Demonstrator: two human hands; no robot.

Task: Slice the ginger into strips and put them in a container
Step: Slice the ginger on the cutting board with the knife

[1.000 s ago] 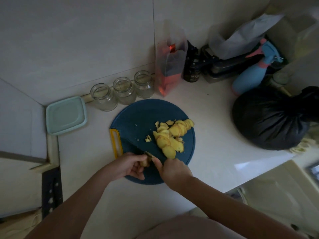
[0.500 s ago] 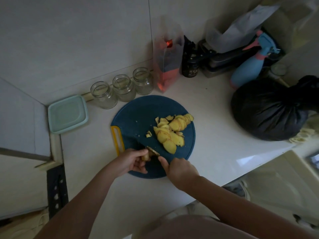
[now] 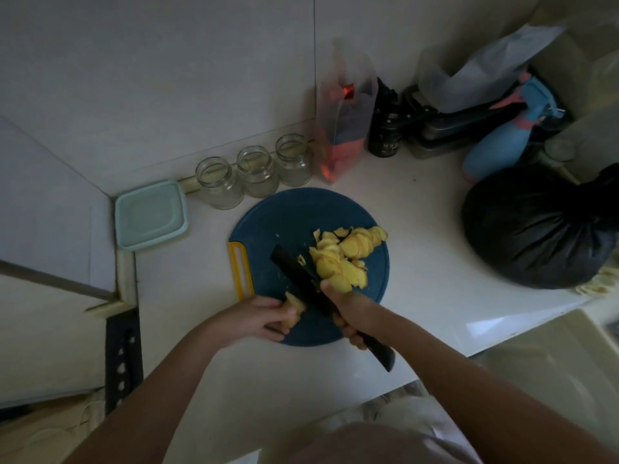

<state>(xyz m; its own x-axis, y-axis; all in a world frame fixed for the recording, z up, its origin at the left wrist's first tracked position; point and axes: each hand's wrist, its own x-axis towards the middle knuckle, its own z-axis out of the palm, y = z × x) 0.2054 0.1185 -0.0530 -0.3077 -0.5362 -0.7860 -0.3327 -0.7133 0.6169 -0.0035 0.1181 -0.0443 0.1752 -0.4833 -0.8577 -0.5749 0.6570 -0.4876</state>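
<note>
A round dark blue cutting board with a yellow handle lies on the white counter. A heap of yellow ginger slices covers its right half. My left hand pins a small ginger piece at the board's near edge. My right hand grips the black handle of a dark knife, whose blade lies flat across the board between the ginger piece and the slices. A pale green lidded container sits at the left, in the counter's corner.
Three glass jars stand behind the board along the wall. A plastic bag with orange contents, a dark bottle and a blue spray bottle crowd the back. A tied black bag lies at the right. The counter edge runs near my body.
The knife has tilted so that its whole dark blade now shows, lying across the board. My left hand still holds the ginger piece. The view has shifted slightly.
</note>
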